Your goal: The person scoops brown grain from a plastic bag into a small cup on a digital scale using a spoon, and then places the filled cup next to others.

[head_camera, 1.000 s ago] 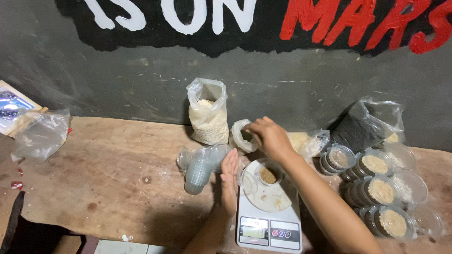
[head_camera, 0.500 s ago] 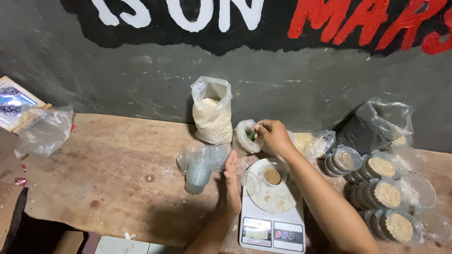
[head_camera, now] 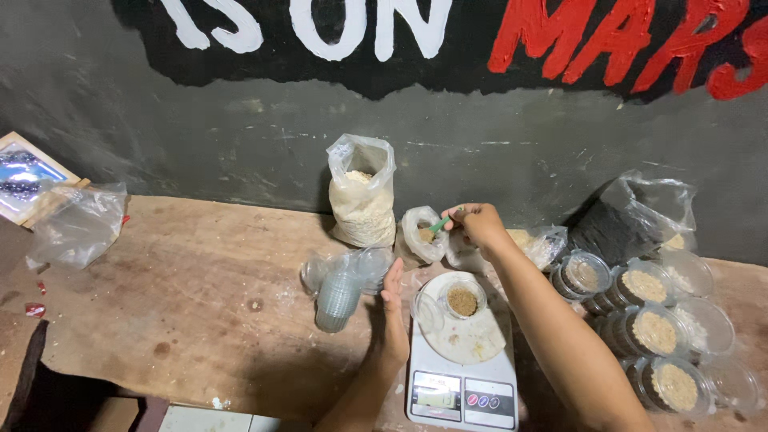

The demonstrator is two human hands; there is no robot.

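Right hand (head_camera: 480,226) pinched shut on a green spoon (head_camera: 439,225), dipping into a small bag (head_camera: 422,234) behind the scale (head_camera: 462,388). Left hand (head_camera: 393,320) flat and open, resting just left of the scale. Small cup (head_camera: 462,299) of brown grains on the scale's plate, between both hands.

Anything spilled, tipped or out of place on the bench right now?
Yes, small things. The stack of clear cups lies on its side left of the scale. Crumbs and pale powder fleck the white plate and the wooden table. Small red scraps lie at the far left edge.
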